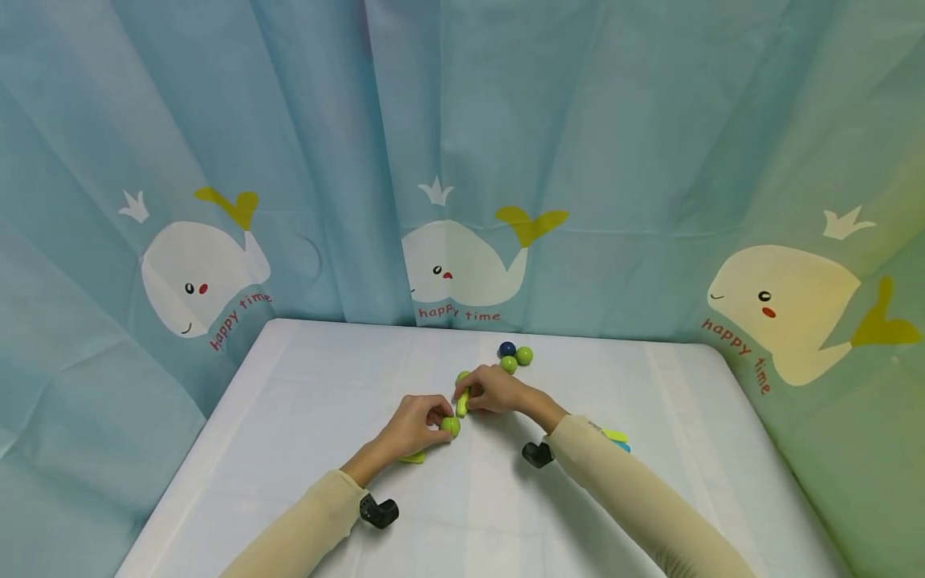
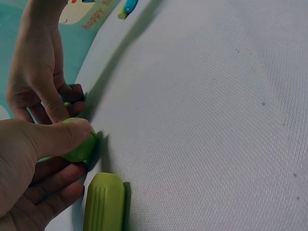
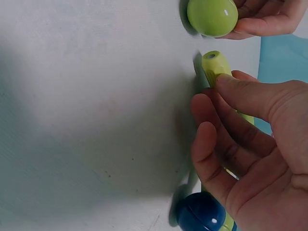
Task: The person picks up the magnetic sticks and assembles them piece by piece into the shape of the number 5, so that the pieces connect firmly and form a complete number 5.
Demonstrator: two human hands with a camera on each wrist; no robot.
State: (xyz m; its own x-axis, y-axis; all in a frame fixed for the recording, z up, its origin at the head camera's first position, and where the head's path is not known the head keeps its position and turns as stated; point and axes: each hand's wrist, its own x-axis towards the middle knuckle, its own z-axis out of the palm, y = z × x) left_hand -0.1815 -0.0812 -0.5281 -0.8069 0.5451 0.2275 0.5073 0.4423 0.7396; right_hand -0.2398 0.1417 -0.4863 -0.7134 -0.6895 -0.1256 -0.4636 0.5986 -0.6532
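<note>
My left hand (image 1: pixel 410 427) pinches a light green ball (image 1: pixel 451 427) between thumb and fingers, low over the white table. A seam line runs across the ball. Just beyond it, my right hand (image 1: pixel 500 390) pinches a short green stick (image 3: pixel 213 65) with a hole in its near end. The stick's end points towards the ball, with a small gap between them. Part of the stick is covered by the right fingers. Another green ball (image 1: pixel 462 376) shows behind the right fingertips. Beside the left hand lies a grooved green stick (image 2: pixel 104 202), partly hidden by that hand in the head view.
A dark blue ball (image 1: pixel 507 349) and two green balls, one at the right (image 1: pixel 524 355) and one in front (image 1: pixel 509 364), sit together near the table's back edge. By the right forearm lie a green stick (image 1: pixel 616 435) and a blue stick (image 1: pixel 622 445). A whale-print curtain (image 1: pixel 621 160) surrounds the table (image 1: pixel 318 377).
</note>
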